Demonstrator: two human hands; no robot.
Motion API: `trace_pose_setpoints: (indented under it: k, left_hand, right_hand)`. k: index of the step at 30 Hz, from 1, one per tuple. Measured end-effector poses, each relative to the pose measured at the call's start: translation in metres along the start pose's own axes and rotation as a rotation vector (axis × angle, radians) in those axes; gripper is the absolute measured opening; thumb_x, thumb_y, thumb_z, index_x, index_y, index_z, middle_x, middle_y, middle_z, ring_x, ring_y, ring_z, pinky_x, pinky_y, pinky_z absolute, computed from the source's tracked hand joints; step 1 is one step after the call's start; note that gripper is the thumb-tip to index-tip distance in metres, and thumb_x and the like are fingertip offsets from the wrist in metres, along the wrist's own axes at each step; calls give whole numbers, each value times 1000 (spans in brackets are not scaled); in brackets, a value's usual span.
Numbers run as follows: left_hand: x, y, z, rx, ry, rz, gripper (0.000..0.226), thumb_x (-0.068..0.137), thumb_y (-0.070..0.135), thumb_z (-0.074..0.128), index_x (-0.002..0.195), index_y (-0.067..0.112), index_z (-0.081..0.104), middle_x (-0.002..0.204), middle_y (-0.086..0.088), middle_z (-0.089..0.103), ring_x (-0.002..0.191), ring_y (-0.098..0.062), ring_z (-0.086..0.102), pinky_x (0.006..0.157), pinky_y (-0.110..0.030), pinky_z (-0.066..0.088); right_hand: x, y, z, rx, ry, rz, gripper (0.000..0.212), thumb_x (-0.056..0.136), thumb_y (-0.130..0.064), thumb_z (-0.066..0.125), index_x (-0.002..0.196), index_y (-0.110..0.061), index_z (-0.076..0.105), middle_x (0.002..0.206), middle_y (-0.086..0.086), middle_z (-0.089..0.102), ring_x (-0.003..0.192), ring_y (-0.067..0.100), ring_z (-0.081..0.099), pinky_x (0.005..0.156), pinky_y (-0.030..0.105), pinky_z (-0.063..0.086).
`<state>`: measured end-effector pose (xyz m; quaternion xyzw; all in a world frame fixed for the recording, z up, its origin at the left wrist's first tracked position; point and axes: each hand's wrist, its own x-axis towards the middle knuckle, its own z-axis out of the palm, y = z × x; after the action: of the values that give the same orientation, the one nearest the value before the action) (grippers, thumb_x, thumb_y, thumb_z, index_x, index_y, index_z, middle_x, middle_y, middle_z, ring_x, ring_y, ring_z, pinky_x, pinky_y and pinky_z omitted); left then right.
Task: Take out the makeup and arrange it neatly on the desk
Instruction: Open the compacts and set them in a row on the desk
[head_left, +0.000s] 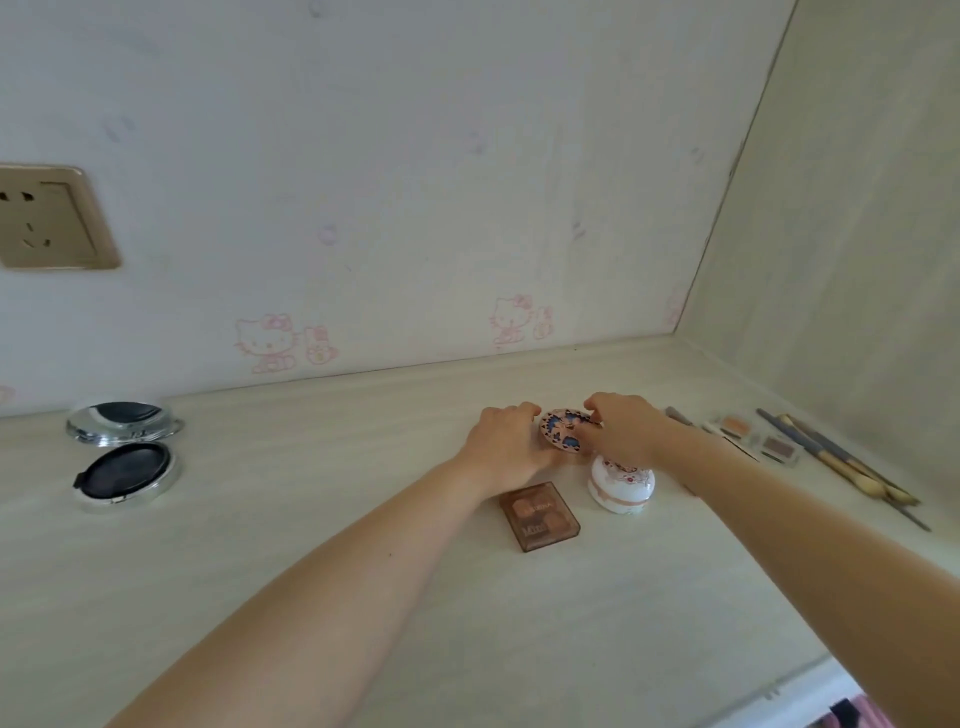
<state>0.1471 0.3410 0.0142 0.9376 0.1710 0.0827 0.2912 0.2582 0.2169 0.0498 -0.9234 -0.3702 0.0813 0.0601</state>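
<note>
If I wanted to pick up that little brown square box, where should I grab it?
Probably from above, pinching two opposite side edges of the brown square palette. It lies flat on the desk, so only its thin sides offer the fingers a hold.

Matt pale wood-grain desk (311, 519), glossy chrome-rimmed compact (124, 457) (translucent brown plastic palette (540, 517))
</note>
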Motion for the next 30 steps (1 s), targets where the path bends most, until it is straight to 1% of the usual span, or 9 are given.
trace_pose_setpoints:
  k: [3,6,10,14,16,19,22,26,30]
  left_hand:
    - [6,4,5,54,20,27,50,78,49,68,111,14,55,109,-7,62,109,-31,49,91,-43,44]
    - [6,6,8,37,43,33,47,76,46,68,108,14,56,106,-6,62,105,-29,51,89,-43,44]
    - [3,3,8,61,75,74,46,79,48,68,108,14,58,105,-5,65,104,-27,54,92,-41,42]
    - [-4,0,-3,-143,91,108,50,76,48,74,110,13,63,105,-5,67,103,-25,58,90,-39,45]
    - [-9,-2,-11,-244,119,125,47,76,38,77,114,13,63,110,-5,68,104,-22,59,86,-27,46]
    - [-19,-8,-25,-312,149,103,61,78,32,77,131,12,54,125,1,61,116,-12,53,84,-10,33]
    - [-31,-14,-40,-474,152,46,69,75,32,80,135,14,52,129,3,60,121,-9,52,97,-22,37]
    - [-60,-25,-60,-740,176,-1,63,72,29,82,129,16,58,112,7,70,106,-3,63,93,-23,46]
    - [-91,-40,-75,-879,199,-50,58,72,30,82,125,25,59,112,10,70,103,-2,65,93,-24,45]
  right_hand:
    - [5,-2,3,-25,-20,-10,29,95,-35,42,96,-8,52,91,10,59,83,26,56,61,30,41]
    - [6,-5,2,-20,-15,-6,29,95,-34,43,90,-7,52,82,9,56,74,24,54,52,27,35]
    - [2,-3,1,21,22,-9,32,96,-33,45,98,-4,59,90,13,63,80,26,58,60,29,41]
    - [-4,-5,-1,100,95,-49,32,97,-34,44,104,-10,64,98,11,66,86,25,59,69,33,46]
    - [-9,-8,-5,146,155,-88,32,97,-32,44,114,-13,63,108,7,66,94,23,58,72,31,43]
    - [-20,-15,-11,258,212,-166,33,98,-27,44,128,-24,56,121,-3,63,106,15,55,79,23,37]
    - [-37,-29,-17,369,234,-218,35,96,-22,43,127,-28,58,121,-8,63,109,12,55,81,21,37]
    - [-64,-56,-20,438,248,-273,32,97,-32,46,126,-33,59,116,-13,64,107,9,53,84,22,36]
    - [-87,-83,-18,495,251,-328,30,96,-40,49,123,-34,61,110,-20,65,99,1,56,81,17,40]
